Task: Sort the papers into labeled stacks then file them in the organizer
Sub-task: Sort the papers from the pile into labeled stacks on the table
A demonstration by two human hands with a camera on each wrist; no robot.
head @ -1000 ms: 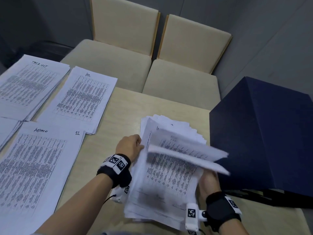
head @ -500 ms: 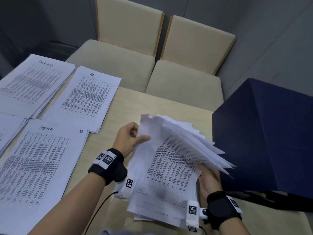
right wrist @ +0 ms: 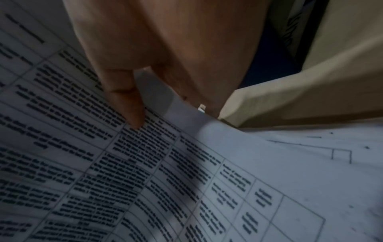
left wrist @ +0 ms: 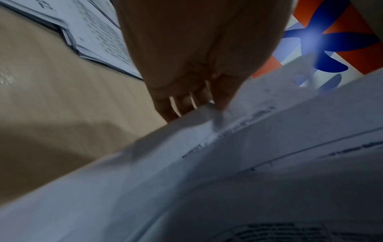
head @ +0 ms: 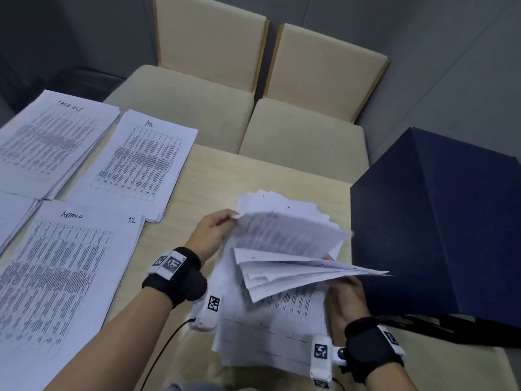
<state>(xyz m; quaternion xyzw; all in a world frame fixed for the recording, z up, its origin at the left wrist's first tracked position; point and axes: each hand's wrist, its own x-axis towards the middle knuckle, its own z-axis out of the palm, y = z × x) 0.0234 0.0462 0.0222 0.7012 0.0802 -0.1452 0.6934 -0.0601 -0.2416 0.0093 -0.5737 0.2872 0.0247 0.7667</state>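
Observation:
An unsorted pile of printed papers (head: 270, 328) lies on the table in front of me. My left hand (head: 225, 224) pinches the top left corner of one sheet (head: 284, 235), which is raised and motion-blurred. The left wrist view shows the fingers (left wrist: 186, 101) curled on that paper edge (left wrist: 207, 124). My right hand (head: 349, 294) grips the right side of several fanned, lifted sheets (head: 304, 272). In the right wrist view its thumb (right wrist: 128, 106) presses on a printed table sheet (right wrist: 145, 172). The dark blue organizer (head: 437, 221) stands just right of the pile.
Labeled stacks lie at the left: "TASK LIST" (head: 50, 142), "HR" (head: 138, 162), "ADMIN" (head: 56, 277), and the edge of another stack (head: 11, 218). Two beige chairs (head: 304, 136) stand beyond the table's far edge. Bare tabletop (head: 214, 176) separates the stacks from the pile.
My left hand has gone from the pile's left edge to its top left corner and raised a sheet. The fan held in my right hand has grown and sits lower.

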